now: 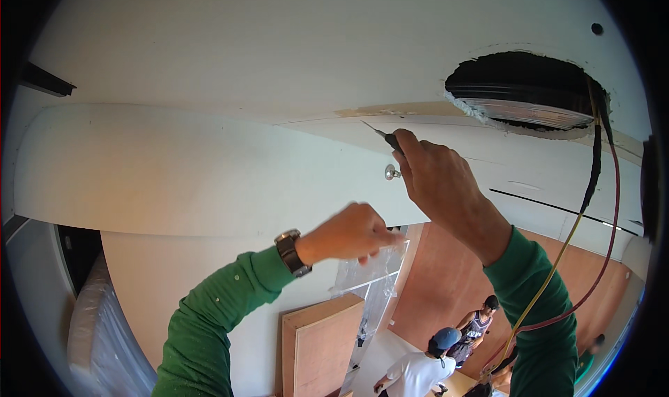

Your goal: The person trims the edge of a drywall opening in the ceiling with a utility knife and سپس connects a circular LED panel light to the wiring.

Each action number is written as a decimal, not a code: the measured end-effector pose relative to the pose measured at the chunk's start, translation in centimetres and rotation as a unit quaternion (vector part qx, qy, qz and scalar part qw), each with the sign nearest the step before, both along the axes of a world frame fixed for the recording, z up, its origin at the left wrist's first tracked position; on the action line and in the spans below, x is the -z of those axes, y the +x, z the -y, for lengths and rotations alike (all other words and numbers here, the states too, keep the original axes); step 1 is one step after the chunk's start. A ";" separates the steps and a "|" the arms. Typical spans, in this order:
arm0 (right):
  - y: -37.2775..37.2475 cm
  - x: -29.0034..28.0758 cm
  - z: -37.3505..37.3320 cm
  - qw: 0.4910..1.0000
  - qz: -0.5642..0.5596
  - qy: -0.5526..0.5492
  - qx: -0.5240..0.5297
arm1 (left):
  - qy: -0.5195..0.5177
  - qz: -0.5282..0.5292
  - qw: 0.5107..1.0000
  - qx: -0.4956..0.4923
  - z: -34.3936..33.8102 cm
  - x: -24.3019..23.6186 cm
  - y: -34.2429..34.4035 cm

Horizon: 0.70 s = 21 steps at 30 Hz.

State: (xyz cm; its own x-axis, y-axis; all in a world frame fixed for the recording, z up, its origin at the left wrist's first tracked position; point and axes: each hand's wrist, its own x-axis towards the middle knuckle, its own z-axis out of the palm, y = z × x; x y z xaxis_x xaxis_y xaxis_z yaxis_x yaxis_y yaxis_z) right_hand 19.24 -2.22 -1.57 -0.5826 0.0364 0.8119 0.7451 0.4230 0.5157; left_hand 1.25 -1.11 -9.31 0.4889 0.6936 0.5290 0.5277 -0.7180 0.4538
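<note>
My right hand [439, 181] grips a slim dark-handled blade tool [390, 140], its thin tip angled up-left just below a tan strip [373, 110] along a ceiling seam. My left hand [348, 233] is lower and to the left, slightly blurred, with nothing visible in it, its fingers bent and partly apart. A silver sprinkler head [390, 172] shows beside my right fingers. At upper right, a rough oval cutout [526, 73] in the white ceiling [244, 55] exposes dark and silver ducting. Black, red and yellow cables [594, 174] hang from it past my right forearm.
Below are a person in a white shirt [414, 369] and another in a patterned vest [474, 327]. A wooden box [320, 345], plastic-wrapped items [104, 327] and plywood panels [446, 278] stand around. A dark bracket [49, 80] juts at upper left.
</note>
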 end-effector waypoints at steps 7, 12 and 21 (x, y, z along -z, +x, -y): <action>-1.9 -0.7 -0.9 0.998 0.017 0.037 0.055 | 0.189 0.300 0.933 -0.057 -3.4 -5.0 -4.2; -2.9 -0.6 -1.2 0.994 0.022 0.077 0.078 | 0.313 0.337 0.886 -0.056 -4.5 -7.5 -7.1; -4.3 -0.5 -0.1 0.991 0.003 0.075 0.115 | 0.382 0.230 0.893 -0.061 -5.9 -9.2 -9.3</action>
State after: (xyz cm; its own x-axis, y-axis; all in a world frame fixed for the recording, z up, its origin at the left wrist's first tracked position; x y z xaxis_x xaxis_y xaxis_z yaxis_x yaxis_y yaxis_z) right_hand 14.92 -2.14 -1.04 -0.5774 0.0490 0.8150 0.8099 0.1604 0.5642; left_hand -8.06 4.82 -0.14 0.0437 0.0774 0.9960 0.5064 -0.8611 0.0447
